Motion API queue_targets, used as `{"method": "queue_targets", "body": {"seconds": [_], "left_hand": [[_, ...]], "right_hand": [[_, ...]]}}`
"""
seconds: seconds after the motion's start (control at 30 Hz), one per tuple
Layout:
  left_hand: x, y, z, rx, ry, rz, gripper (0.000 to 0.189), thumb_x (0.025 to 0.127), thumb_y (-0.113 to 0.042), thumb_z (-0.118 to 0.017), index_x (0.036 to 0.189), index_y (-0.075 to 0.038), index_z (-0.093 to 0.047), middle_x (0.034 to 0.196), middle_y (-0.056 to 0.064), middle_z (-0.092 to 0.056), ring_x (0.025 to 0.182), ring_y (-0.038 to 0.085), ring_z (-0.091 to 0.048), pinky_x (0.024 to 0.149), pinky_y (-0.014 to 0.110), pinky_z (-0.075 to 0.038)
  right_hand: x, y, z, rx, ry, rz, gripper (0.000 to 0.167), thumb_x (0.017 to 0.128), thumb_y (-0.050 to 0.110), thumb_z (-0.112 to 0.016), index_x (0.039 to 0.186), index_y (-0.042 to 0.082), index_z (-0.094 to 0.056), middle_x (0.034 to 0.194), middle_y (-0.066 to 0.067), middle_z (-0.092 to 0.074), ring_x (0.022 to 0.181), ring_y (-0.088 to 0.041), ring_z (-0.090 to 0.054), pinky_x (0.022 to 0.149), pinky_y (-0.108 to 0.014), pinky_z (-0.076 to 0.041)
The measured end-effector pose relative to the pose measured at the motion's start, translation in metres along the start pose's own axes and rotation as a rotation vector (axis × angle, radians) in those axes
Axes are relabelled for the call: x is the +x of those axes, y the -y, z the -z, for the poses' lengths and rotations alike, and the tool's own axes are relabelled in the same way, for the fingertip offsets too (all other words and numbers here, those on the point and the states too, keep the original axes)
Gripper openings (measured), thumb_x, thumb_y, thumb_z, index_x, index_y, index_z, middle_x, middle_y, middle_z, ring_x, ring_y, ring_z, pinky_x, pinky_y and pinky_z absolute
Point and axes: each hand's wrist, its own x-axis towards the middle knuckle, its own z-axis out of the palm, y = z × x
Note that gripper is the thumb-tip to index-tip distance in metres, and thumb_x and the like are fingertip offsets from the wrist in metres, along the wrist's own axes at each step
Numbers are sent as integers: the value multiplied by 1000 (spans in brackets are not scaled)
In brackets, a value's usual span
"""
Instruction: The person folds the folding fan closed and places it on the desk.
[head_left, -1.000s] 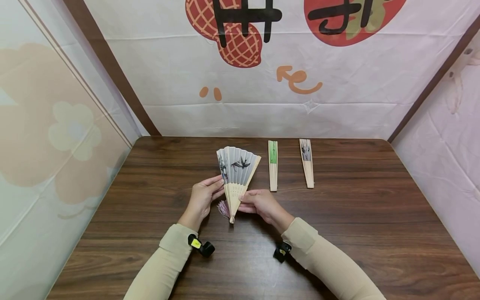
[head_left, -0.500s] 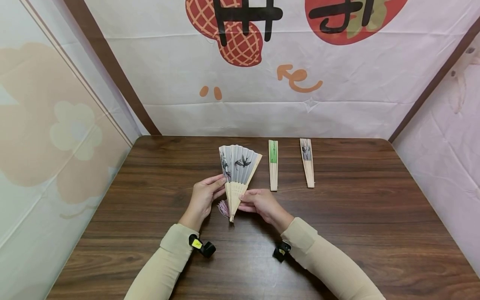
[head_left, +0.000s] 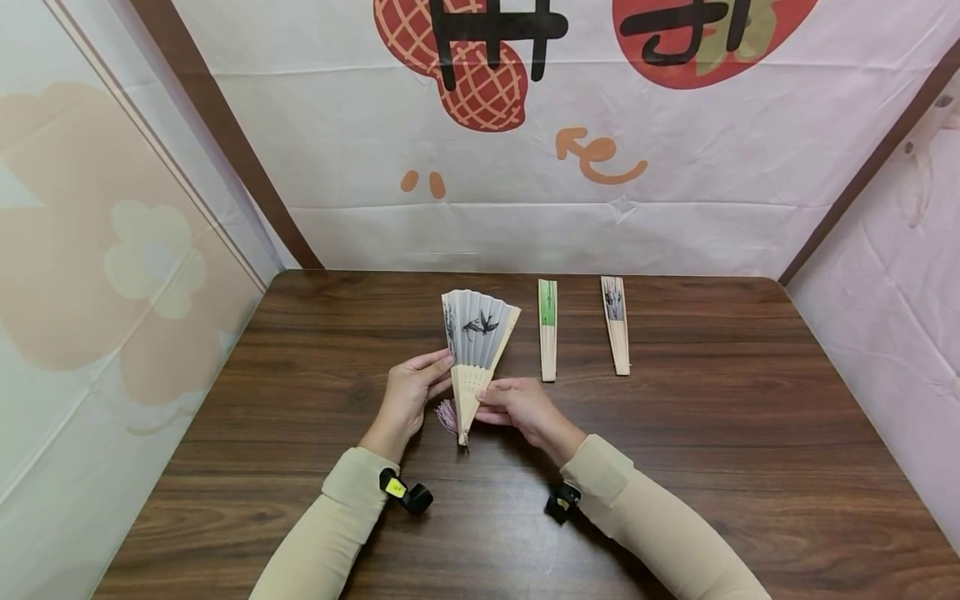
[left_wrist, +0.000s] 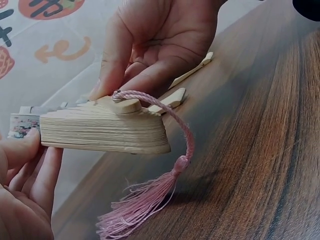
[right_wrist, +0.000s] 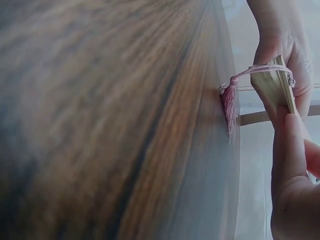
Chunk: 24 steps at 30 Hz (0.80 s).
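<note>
A folding fan (head_left: 480, 333), partly spread, has grey pleats with a dark bird print and pale wooden ribs. My left hand (head_left: 408, 393) pinches its left edge where pleats and ribs meet. On the other side my right hand (head_left: 525, 408) grips the right outer rib between thumb and fingers. The fan is held above the table, its pivot end towards me. In the left wrist view the stacked ribs (left_wrist: 105, 132) show end-on, and a pink tassel (left_wrist: 140, 202) hangs from the pivot by a cord. The tassel (right_wrist: 229, 107) also dangles in the right wrist view.
To the right of the held fan lie two folded fans on the brown wooden table (head_left: 712, 433): a green one (head_left: 548, 329) and a grey one (head_left: 617, 325). A printed white cloth (head_left: 510, 237) hangs behind the table's far edge.
The fan's left edge has shifted slightly right, and the spread is a little narrower. Both hands keep their hold and have barely moved.
</note>
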Motion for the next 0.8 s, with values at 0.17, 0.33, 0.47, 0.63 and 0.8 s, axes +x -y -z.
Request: {"method": "queue_targets", "body": {"seconds": [0.17, 0.33, 0.47, 0.63, 0.8], "left_hand": [[0, 0, -1, 17, 15, -3, 14, 93, 1, -66, 94, -10, -75, 80, -7, -74, 74, 6, -72, 75, 22, -63], [0, -1, -3, 32, 17, -14, 12, 91, 2, -68, 98, -6, -74, 80, -7, -74, 75, 6, -72, 74, 23, -63], [0, -1, -4, 40, 11, -19, 12, 91, 2, -68, 95, -6, -75, 79, -7, -74, 75, 6, -72, 73, 23, -63], [0, -1, -3, 55, 15, -21, 13, 91, 3, -68, 102, -1, -73, 79, -8, -73, 75, 4, -72, 72, 22, -63], [0, 0, -3, 69, 22, -22, 19, 91, 3, -67, 109, 6, -70, 79, -8, -73, 76, 4, -71, 72, 22, -63]], "right_hand": [[0, 1, 0, -5, -15, 1, 15, 93, -5, -60, 104, -15, -62, 76, -1, -68, 71, -11, -70, 79, -27, -63], [2, 1, 0, 0, -25, -9, 7, 93, -6, -61, 97, -11, -63, 76, -1, -67, 71, -11, -70, 79, -28, -63], [2, 1, 0, -2, -20, -19, 5, 93, -6, -61, 90, -7, -65, 77, -3, -67, 72, -12, -70, 80, -28, -63], [1, 3, 0, -28, -1, -25, 6, 94, -5, -60, 90, -6, -64, 77, -2, -67, 70, -12, -70, 80, -28, -63], [0, 3, 0, -54, 7, -29, 5, 93, -4, -61, 93, -7, -64, 75, -1, -66, 68, -11, -68, 78, -28, -64]]}}
